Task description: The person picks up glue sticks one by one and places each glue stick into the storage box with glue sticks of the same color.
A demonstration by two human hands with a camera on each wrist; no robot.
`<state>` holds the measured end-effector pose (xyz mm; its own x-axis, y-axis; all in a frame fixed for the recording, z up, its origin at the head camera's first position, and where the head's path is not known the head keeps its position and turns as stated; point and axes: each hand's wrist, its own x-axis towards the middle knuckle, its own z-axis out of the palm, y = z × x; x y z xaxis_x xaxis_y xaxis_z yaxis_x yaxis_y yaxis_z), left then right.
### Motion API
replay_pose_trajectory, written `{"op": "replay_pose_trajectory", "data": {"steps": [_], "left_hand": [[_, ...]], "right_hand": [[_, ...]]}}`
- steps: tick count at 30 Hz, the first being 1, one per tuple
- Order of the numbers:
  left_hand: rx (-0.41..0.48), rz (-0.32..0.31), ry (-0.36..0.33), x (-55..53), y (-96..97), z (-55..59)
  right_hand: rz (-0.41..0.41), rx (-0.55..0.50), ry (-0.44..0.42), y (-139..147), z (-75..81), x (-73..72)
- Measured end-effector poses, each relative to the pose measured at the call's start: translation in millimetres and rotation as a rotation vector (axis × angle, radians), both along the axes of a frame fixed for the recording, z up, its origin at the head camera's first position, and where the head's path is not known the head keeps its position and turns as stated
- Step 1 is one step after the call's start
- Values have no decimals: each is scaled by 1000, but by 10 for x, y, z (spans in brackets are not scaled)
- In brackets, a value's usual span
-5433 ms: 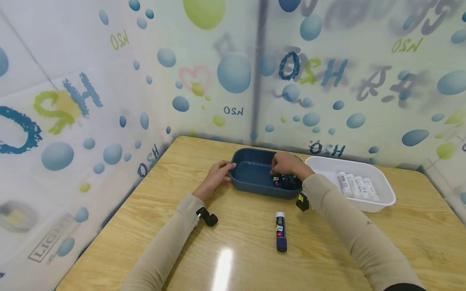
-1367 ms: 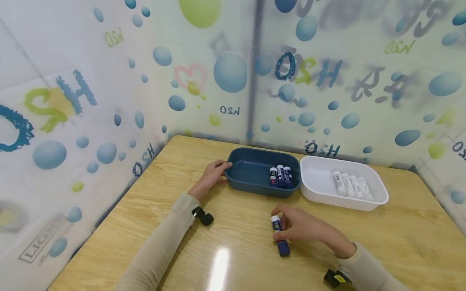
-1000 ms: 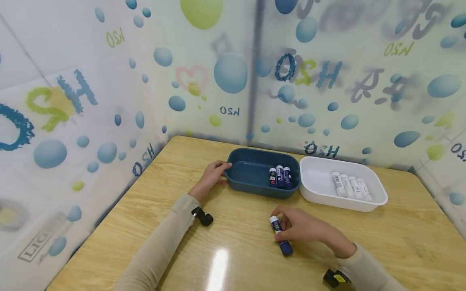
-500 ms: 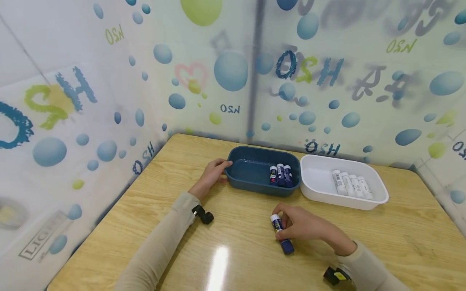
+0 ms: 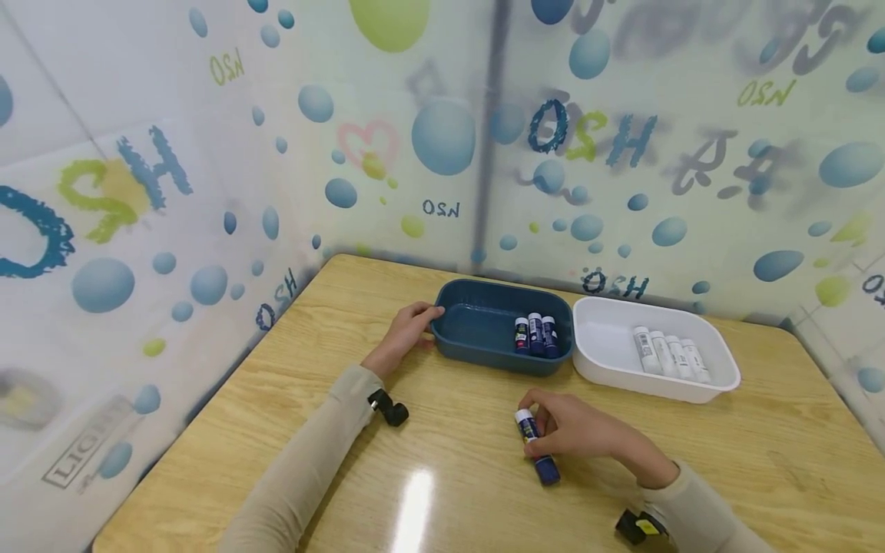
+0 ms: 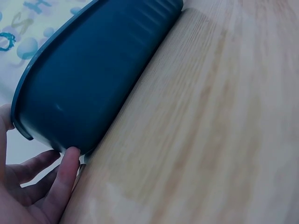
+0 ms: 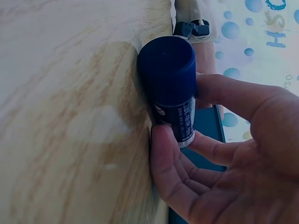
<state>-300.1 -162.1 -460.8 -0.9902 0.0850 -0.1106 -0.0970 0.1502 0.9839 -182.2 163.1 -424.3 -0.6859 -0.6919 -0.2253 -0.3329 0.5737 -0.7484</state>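
My right hand [image 5: 577,426] pinches a navy glue stick [image 5: 547,470] with a white end, low over the front of the wooden table. In the right wrist view, the thumb and fingers sit around the stick's labelled body, its wide blue end [image 7: 168,70] facing the camera. At the left end of a dark blue plastic bin [image 5: 477,334], my left hand [image 5: 404,334] grips the rim, thumb on top. Its other fingers [image 6: 67,165] touch the bin's outer wall. Three more navy glue sticks [image 5: 535,336] are side by side at the bin's right end.
A white plastic bin [image 5: 601,326] stands against the blue bin's right side, with several white tubes [image 5: 669,355] in a row inside. Behind both bins, a printed curtain [image 5: 442,230] borders the wooden table [image 5: 387,476].
Several seconds ago my right hand was among the sticks in the blue bin; it came forward to the table and took the glue stick, now slanted. My left hand has stayed at the rim.
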Motion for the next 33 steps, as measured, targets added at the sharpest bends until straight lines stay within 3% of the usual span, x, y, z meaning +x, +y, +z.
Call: {"op": "replay_pose_trajectory", "data": {"steps": [18, 24, 33], "left_hand": [[-12, 6, 1, 27, 7, 29], [-16, 7, -4, 23, 14, 15], [-11, 14, -5, 24, 15, 20]], "right_hand": [[3, -10, 8, 1, -12, -5], [0, -25, -24, 4, -15, 1], [-44, -82, -36, -25, 53, 30]]}}
